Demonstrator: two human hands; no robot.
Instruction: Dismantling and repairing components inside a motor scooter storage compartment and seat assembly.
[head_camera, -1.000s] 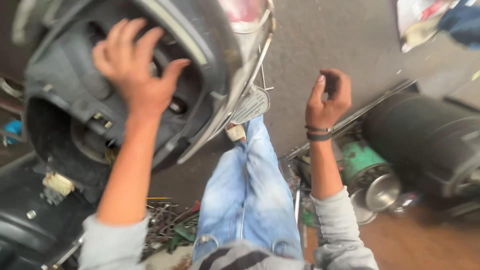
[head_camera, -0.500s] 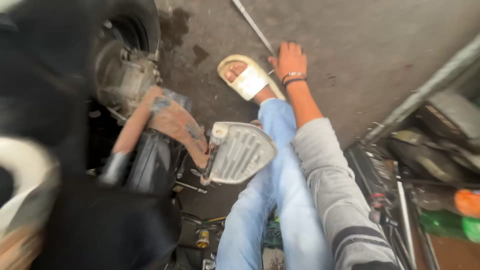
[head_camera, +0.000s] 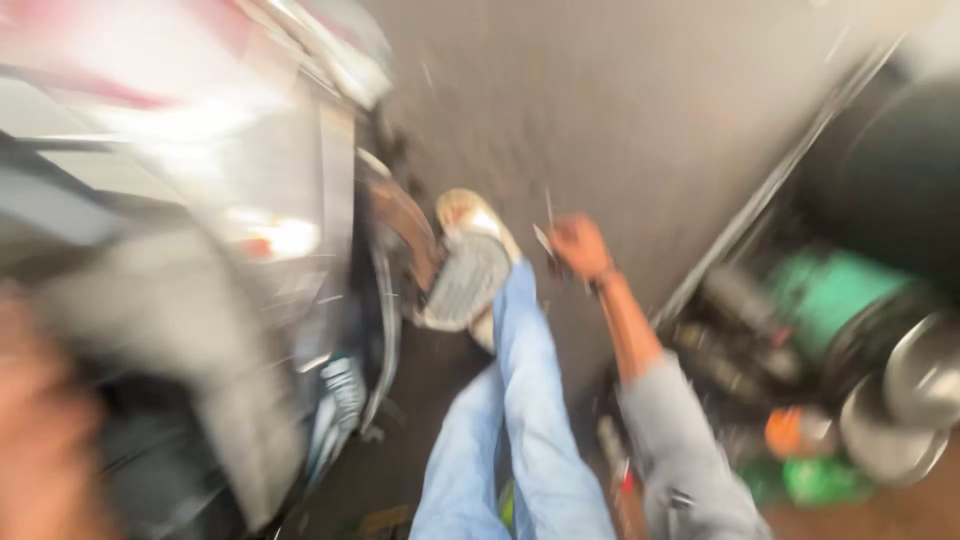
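Note:
The frame is heavily motion-blurred. My right hand (head_camera: 580, 245) is stretched forward over the grey concrete floor (head_camera: 650, 130), fingers curled around what looks like a thin metal tool (head_camera: 543, 238). It is just right of my sandalled foot (head_camera: 468, 215) and the ribbed metal footrest (head_camera: 462, 285) of the scooter (head_camera: 250, 230). My left hand (head_camera: 40, 440) is a blurred shape at the lower left edge, close to the scooter's grey body panel; its grip cannot be made out. My blue-jeaned leg (head_camera: 525, 400) runs up the middle.
At the right stand a black tyre (head_camera: 900, 190), a green part (head_camera: 835, 295), round metal covers (head_camera: 895, 420) and an orange item (head_camera: 795, 432). A long metal bar (head_camera: 760, 215) lies diagonally beside them.
The view has swung sharply and blurred. My right hand has lifted off the floor beside my foot and now shows a thin tool in it. My left hand has shifted to the lower left.

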